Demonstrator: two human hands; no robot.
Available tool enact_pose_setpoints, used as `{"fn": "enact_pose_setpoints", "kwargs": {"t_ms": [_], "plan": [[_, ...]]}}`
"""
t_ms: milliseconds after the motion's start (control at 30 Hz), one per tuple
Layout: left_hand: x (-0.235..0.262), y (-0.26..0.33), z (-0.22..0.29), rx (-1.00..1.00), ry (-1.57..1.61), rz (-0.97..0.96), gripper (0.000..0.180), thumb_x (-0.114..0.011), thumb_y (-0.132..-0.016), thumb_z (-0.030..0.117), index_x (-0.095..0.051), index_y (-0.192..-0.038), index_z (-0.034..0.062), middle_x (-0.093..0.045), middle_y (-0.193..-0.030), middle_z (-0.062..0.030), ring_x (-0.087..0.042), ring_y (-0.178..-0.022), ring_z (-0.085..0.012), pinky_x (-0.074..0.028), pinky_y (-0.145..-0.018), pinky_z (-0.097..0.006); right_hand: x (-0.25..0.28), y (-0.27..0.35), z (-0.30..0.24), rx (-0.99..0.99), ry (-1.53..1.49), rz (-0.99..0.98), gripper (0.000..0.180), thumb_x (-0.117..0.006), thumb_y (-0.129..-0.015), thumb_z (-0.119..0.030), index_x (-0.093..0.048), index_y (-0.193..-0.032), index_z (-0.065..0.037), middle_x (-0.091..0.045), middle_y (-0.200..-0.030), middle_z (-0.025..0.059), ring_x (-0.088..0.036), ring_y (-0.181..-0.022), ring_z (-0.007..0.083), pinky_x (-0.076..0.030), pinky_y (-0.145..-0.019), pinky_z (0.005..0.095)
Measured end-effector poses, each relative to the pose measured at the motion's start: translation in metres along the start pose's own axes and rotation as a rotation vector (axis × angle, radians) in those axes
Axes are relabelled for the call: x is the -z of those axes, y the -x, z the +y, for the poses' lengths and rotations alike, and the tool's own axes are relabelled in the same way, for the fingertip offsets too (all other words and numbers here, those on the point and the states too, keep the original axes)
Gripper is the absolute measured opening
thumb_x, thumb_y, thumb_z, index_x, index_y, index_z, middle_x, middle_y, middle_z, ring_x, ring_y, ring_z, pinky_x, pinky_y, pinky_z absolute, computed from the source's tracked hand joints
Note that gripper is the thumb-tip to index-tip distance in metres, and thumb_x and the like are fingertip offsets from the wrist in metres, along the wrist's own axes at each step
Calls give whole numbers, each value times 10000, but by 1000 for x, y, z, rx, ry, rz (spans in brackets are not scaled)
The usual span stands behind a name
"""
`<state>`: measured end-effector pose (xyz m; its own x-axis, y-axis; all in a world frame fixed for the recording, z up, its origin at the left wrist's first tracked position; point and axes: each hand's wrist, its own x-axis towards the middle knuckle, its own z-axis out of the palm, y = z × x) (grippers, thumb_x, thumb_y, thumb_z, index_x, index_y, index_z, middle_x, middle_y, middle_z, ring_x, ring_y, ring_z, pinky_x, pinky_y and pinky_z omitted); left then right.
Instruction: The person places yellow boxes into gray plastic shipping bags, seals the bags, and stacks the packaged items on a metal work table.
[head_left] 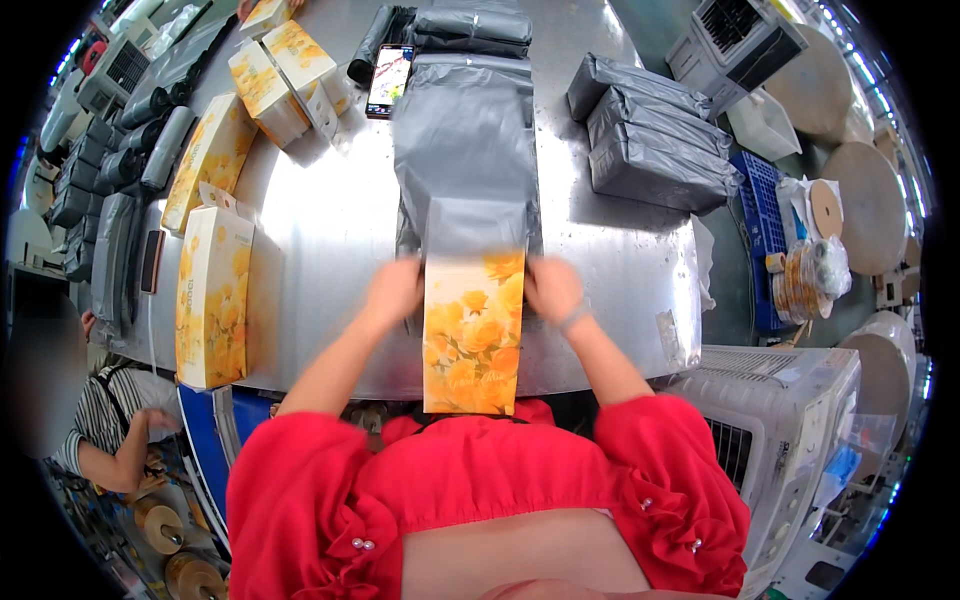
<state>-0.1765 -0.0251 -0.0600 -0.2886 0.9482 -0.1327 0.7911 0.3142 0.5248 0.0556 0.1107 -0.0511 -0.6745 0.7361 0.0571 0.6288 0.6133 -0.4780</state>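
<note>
On the metal table [625, 265], left hand [396, 287] and right hand [556, 286] flank a flowered box [472, 335] and grey bag [465, 130]; blurred, neither grip's closure nor hold can I tell.

The left hand [397, 287] and right hand [555, 288] are blurred. Blur hides how the far end of the box [473, 335] meets the bag [462, 140]. Details on the phone [390, 80] are too small to tell. Far left, the top edge crops 1 carton [264, 18].
</note>
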Motion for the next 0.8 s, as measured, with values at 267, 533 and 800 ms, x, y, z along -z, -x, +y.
{"fn": "enact_pose_setpoints", "kwargs": {"t_ms": [267,533,800], "plan": [[-12,104,2,46,32,-92,234,-624,-773,242,-584,-672,35,-600,-682,-168,-590,-685,-379,-454,-586,-476,18,99,-17,-2,-158,-40,191,-558,-840,-211,-572,-728,-58,-622,-685,155,-596,-645,370,-450,-561,482],[-31,73,104,-347,268,258,187,-660,-791,167,-532,-756,35,-557,-695,-115,-542,-656,-319,-426,-590,-392,6,104,7,-174,-513,-210,169,-532,-876,-198,-561,-875,-31,-606,-743,202,-601,-744,367,-452,-641,437],[-73,129,83,-407,340,222,143,-641,-769,49,-584,-898,22,-570,-955,-122,-550,-888,-334,-464,-755,-381,7,108,22,-379,-1395,-635,316,-402,-938,-72,-458,-1237,16,-567,-1187,82,-591,-1059,209,-475,-860,294]]}}
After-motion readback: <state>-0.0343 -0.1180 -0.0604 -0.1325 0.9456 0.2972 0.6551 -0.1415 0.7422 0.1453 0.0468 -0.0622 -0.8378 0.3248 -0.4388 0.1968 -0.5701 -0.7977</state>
